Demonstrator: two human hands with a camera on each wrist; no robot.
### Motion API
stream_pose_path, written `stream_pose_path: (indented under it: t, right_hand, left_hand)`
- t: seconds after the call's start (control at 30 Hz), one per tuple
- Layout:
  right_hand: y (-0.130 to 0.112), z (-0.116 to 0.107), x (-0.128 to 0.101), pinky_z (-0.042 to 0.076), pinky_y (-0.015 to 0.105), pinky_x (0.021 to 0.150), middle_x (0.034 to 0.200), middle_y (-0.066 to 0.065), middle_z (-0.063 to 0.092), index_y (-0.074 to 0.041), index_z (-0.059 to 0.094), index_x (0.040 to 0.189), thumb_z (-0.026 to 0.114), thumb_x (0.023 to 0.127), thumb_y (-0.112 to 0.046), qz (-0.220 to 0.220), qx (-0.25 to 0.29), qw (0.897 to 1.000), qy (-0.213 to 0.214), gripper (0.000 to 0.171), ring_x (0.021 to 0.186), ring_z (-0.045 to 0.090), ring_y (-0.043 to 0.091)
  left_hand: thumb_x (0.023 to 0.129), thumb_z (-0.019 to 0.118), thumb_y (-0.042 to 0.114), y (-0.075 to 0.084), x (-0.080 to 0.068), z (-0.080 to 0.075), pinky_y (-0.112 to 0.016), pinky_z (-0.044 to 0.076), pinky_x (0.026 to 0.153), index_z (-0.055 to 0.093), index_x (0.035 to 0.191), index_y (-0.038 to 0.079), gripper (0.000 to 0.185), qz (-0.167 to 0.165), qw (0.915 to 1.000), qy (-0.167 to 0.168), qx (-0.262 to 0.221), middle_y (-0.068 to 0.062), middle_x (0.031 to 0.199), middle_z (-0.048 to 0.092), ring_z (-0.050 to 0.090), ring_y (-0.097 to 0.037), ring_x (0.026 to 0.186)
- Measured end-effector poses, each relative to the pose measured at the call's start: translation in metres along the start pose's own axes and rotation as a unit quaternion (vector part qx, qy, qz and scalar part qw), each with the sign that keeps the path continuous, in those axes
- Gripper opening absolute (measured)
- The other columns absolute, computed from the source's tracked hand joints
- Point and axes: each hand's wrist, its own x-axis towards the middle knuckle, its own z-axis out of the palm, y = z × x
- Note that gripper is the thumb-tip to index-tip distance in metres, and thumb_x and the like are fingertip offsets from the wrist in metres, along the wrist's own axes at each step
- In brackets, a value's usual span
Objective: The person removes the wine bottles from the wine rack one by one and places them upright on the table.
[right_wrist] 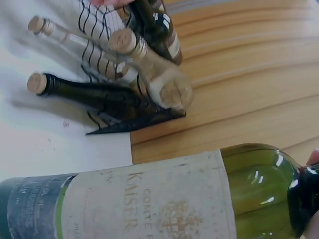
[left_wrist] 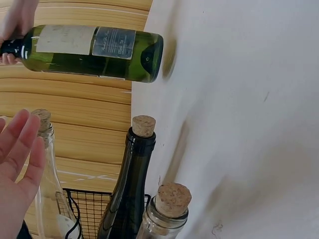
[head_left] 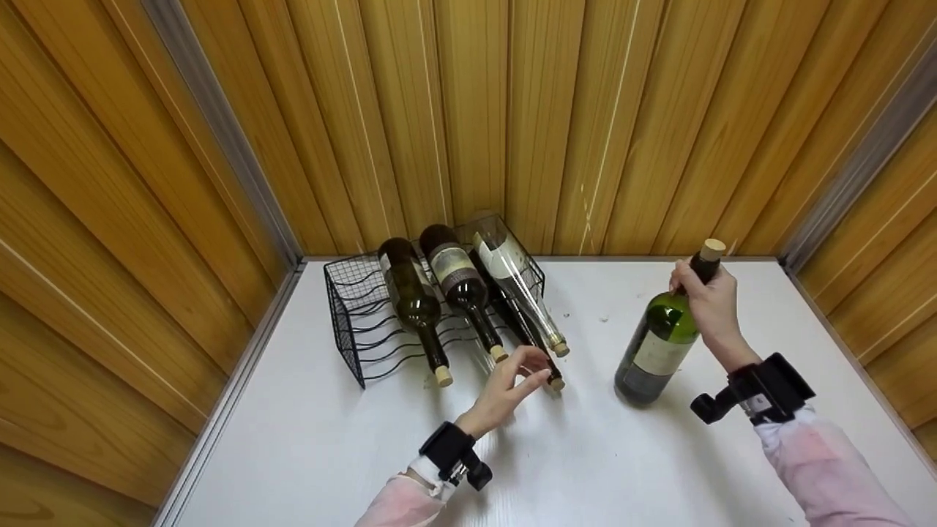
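Note:
My right hand [head_left: 714,307] grips a corked green wine bottle [head_left: 659,355] round its neck, at the right of the table. The bottle leans, cork up, and in the left wrist view a strip of shadow shows beside its base. Its cream label [right_wrist: 149,199] fills the lower part of the right wrist view. My left hand [head_left: 509,388] hovers in front of a black wire rack [head_left: 344,322], fingers loosely bent and holding nothing. Nearest to it are the corked necks of a dark bottle [left_wrist: 130,184] and a clear bottle [left_wrist: 162,224] low in the rack.
On top of the rack lie two dark bottles [head_left: 410,293] [head_left: 457,274] and a clear bottle [head_left: 505,263], corks pointing forward. The rack stands near the wooden back wall [head_left: 468,110]. White table [head_left: 585,454] surface lies between the rack and the held bottle.

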Motion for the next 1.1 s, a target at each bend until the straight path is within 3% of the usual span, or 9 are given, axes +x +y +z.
stream_pose_path:
  t: [0.2,0.37,0.7,0.83,1.1]
  right_hand:
    - [0.002,-0.005,0.007,0.042,0.024,0.058,0.061,0.01,0.052,0.009,0.05,0.075,0.055,0.088,-0.003,0.001,0.002,0.999,0.049,0.019,0.057,0.051,0.016]
    - [-0.001,-0.004,0.013,0.04,0.024,0.061,0.061,0.01,0.052,0.008,0.051,0.075,0.056,0.088,-0.006,-0.015,-0.035,0.998,0.058,0.02,0.059,0.05,0.017]
    - [0.008,-0.003,0.036,0.041,0.026,0.064,0.066,0.008,0.054,-0.003,0.051,0.079,0.057,0.088,-0.012,0.031,-0.062,0.995,0.075,0.013,0.062,0.052,0.015]
    - [0.01,-0.002,0.044,0.04,0.026,0.065,0.067,0.006,0.053,-0.006,0.051,0.081,0.057,0.088,-0.013,0.025,-0.073,0.993,0.085,0.012,0.063,0.052,0.015]
    - [0.045,-0.009,0.073,0.039,0.024,0.063,0.07,0.002,0.052,-0.01,0.049,0.086,0.057,0.088,-0.02,0.005,-0.138,0.985,0.1,0.013,0.065,0.052,0.015]
  left_hand:
    - [0.088,0.052,0.002,0.002,-0.002,-0.002,-0.033,0.045,0.075,0.05,0.106,-0.007,0.019,-0.014,0.9999,-0.008,0.003,-0.012,0.094,0.058,0.054,-0.019,0.087]
    - [0.088,0.052,-0.001,0.003,0.0,-0.003,-0.032,0.046,0.074,0.05,0.106,-0.006,0.018,-0.008,0.9999,-0.008,0.01,-0.014,0.094,0.058,0.055,-0.02,0.087]
    - [0.088,0.052,-0.001,0.001,-0.001,-0.004,-0.031,0.046,0.074,0.05,0.105,-0.008,0.019,0.006,0.9997,-0.014,0.019,-0.017,0.094,0.058,0.055,-0.019,0.086]
    - [0.087,0.052,-0.001,0.001,0.0,-0.004,-0.031,0.046,0.074,0.05,0.104,-0.009,0.018,0.011,0.9996,-0.014,0.022,-0.019,0.093,0.058,0.055,-0.02,0.086]
    - [0.088,0.052,0.001,-0.001,0.0,-0.003,-0.031,0.045,0.076,0.05,0.105,-0.006,0.018,0.002,0.9995,-0.02,0.024,-0.016,0.094,0.058,0.055,-0.019,0.087]
